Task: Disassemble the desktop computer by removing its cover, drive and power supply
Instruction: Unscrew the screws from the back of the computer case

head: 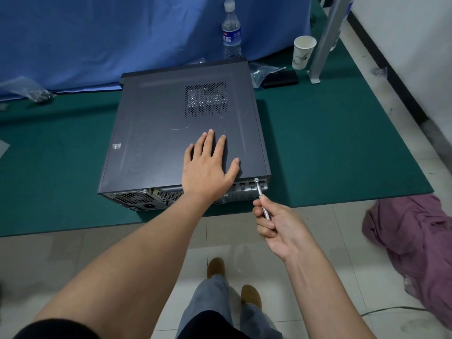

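Right hand (276, 223) (pinching) holds screwdriver (262, 199).

Single head-worn wide-angle view, forward and steeply down, close above the desktop computer (186, 133) on the mat.

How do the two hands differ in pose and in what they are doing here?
The left hand lies flat with fingers spread on the computer cover, holding nothing. The right hand is curled round a screwdriver, whose tip meets a screw at the rear edge. The left rests on top of the case; the right is off its rear. Both are bare.
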Tool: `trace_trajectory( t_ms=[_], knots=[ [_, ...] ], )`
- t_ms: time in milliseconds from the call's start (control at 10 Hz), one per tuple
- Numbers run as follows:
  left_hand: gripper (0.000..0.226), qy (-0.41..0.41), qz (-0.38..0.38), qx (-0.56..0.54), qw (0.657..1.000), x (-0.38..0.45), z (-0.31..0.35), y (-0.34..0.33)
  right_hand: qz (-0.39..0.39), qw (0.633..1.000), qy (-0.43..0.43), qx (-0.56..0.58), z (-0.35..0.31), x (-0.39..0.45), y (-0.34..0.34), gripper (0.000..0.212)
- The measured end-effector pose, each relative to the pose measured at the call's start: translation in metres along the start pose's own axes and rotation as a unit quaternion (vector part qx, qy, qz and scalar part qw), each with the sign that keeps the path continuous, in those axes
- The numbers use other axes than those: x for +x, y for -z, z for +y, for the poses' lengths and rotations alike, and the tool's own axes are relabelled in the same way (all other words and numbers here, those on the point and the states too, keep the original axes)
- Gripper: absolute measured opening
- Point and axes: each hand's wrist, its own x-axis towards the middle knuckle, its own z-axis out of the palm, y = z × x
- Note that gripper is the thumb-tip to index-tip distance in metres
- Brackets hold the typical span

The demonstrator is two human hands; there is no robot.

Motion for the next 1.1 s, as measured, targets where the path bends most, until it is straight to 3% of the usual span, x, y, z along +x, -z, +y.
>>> trace_trajectory(
  t_ms=[100,200,300,400,700,800,900,1000,1100],
  knots=[
    [0.072,-0.001,0.001,-0.001,1.000,0.000,0.000,0.000,0.035,0.997,0.036,-0.056,0.003,0.000,-0.007,0.018],
    [0.072,-0.001,0.003,-0.004,1.000,0.000,0.000,0.000,0.022,0.999,0.016,-0.027,0.006,0.001,-0.008,0.018],
    [0.072,0.000,0.003,-0.003,1.000,0.000,-0.001,0.000,-0.036,0.997,-0.047,0.055,0.005,0.001,-0.002,0.032],
    [0.072,-0.001,0.003,-0.004,1.000,0.000,0.000,0.000,-0.031,0.994,-0.056,0.091,0.005,0.002,0.000,0.027],
    [0.071,-0.002,0.004,-0.004,1.000,-0.001,0.000,0.000,0.060,0.997,0.037,-0.039,0.008,0.003,-0.010,0.022],
    [0.071,-0.003,0.004,-0.005,1.000,-0.001,0.000,0.000,0.038,0.998,0.003,-0.041,0.004,0.003,-0.006,0.018],
    [0.072,-0.002,0.001,-0.006,1.000,-0.001,0.000,0.000,-0.024,0.996,-0.069,0.054,0.000,0.002,-0.001,0.031],
    [0.072,-0.001,-0.001,-0.004,1.000,0.000,-0.001,0.000,-0.021,0.992,-0.069,0.108,0.001,0.002,0.001,0.028],
    [0.071,-0.002,0.001,-0.006,1.000,-0.001,0.000,0.000,0.048,0.998,0.014,0.030,0.008,0.003,-0.005,0.021]
  ],
)
